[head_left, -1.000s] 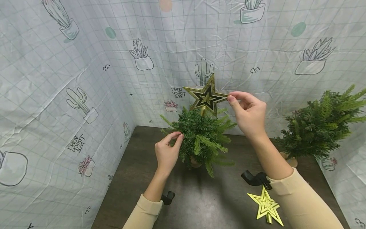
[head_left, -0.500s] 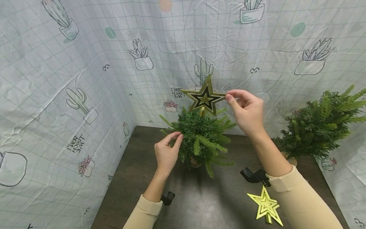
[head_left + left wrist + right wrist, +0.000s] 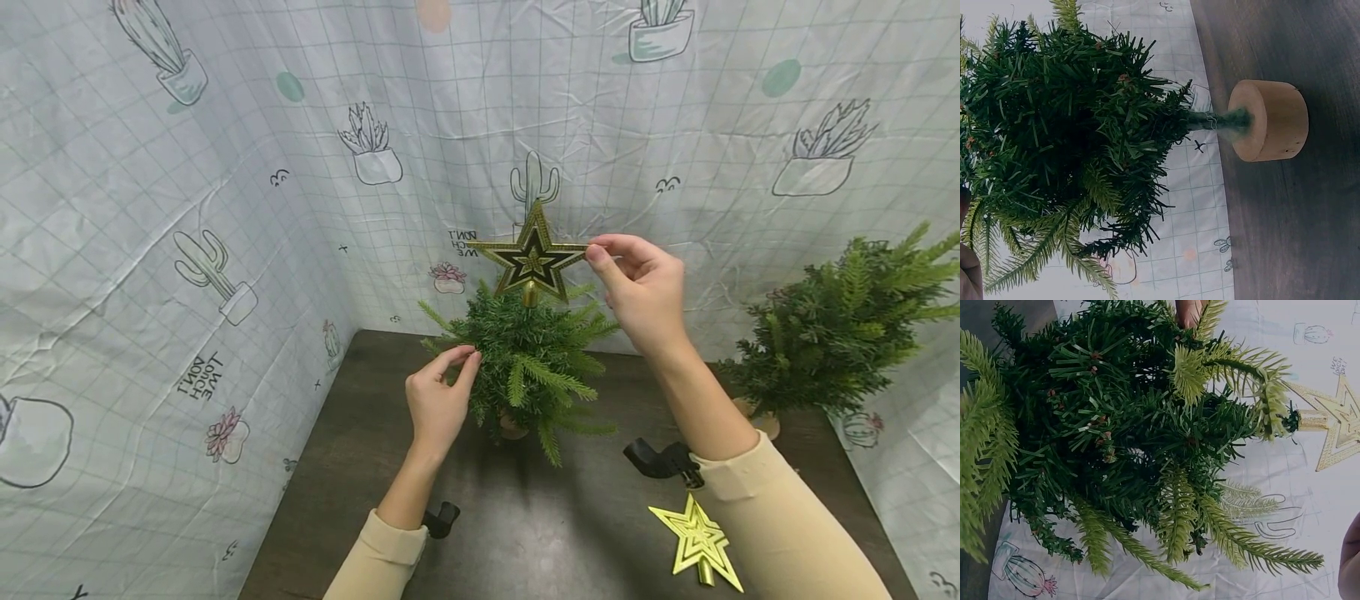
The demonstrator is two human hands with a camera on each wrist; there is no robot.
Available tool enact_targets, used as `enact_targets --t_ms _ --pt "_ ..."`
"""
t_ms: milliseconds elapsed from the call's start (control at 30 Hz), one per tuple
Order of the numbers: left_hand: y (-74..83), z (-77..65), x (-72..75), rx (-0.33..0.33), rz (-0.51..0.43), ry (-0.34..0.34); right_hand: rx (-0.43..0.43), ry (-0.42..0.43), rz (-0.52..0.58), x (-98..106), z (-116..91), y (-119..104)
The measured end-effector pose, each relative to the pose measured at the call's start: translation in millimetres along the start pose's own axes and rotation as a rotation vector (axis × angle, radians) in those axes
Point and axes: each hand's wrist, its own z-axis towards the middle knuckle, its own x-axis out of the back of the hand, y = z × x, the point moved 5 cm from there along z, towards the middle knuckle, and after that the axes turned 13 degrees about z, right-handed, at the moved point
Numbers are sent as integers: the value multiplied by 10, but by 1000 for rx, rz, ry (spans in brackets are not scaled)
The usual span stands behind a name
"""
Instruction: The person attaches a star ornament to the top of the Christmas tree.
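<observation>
Star (image 3: 1339, 419) partly outside right-wrist view

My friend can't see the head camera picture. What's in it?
A person's right hand pinches one point of a gold-and-black star atop a small green tree, while the left hand pinches the tree's left side. A second gold star lies on the dark table; another tree is at right.

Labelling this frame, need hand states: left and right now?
Left hand: closed, pinching the middle tree at its left side.
Right hand: closed, holding the black-and-gold star by one tip.
</observation>
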Motion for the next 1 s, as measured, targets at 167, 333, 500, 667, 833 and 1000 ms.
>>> enact_targets --t_ms 167,333,500,667,833,1000 --pt "-6 3 -9 -9 9 8 10 -3 39 -10 10 30" --pt "-15 0 -15 -11 8 11 39 5 29 -8 9 48" --pt "-13 -2 -12 -1 5 3 69 5 -14 -13 8 52" --pt "-11 -5 -5 5 13 2 106 -6 -75 -15 -1 55" --pt "-10 -2 -7 4 17 4 150 -18 -128 -14 -18 46" --pt "-13 0 -14 -1 12 7 180 -12 -180 -11 -34 52"
